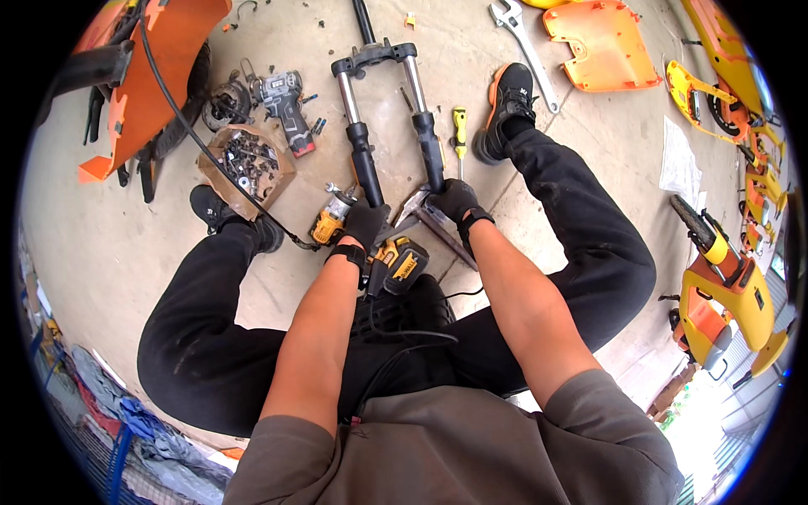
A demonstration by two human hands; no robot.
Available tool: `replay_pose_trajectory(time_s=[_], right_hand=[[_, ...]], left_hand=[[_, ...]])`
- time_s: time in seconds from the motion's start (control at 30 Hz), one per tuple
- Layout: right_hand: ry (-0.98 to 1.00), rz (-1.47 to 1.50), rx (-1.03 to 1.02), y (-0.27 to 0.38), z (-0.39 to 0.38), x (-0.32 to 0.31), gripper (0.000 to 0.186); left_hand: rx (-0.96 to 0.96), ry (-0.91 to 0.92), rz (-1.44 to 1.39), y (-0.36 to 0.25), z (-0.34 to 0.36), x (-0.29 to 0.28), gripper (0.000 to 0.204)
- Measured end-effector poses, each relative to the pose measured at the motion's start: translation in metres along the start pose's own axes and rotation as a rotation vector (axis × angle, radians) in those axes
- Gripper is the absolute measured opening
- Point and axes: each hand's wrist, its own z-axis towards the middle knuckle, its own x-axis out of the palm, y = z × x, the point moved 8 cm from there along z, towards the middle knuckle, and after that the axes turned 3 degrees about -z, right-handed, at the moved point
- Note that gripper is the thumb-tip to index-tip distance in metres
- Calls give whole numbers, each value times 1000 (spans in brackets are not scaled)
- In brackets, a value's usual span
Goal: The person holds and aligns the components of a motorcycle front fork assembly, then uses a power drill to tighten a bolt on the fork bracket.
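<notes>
A motorcycle-style front fork [370, 57] lies on the floor before me, its two legs pointing toward me and its steering stem pointing away. My left hand [366, 222], in a dark glove, is closed round the lower end of the left leg. My right hand [455, 200], gloved too, grips the lower end of the right leg. Beneath and beside my left hand lies a yellow and black cordless power tool [330, 220] with its battery [405, 266] toward me. A hammer [438, 225] lies under my right hand. A yellow-handled screwdriver [459, 135] rests just beyond that hand.
On the left are a cardboard box [273, 181] of small hardware, a grey impact driver [290, 114] and an orange-panelled vehicle part [172, 63] with a black cable. Farther right lie an adjustable wrench [530, 55], an orange panel [602, 46], white paper [678, 158] and yellow vehicles [728, 295].
</notes>
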Motion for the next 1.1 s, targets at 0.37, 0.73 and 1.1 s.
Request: replay_pose_trajectory(time_s=[0.37, 0.73, 1.1], right_hand=[[-113, 30, -7, 11, -9, -14, 49], [-124, -47, 33, 20, -16, -22, 40], [-56, 31, 89, 4, -3, -21, 38]], left_hand=[[-115, 178, -136, 6, -3, 4, 24], [-12, 187, -210, 9, 6, 11, 28], [142, 72, 46, -26, -9, 20, 29]])
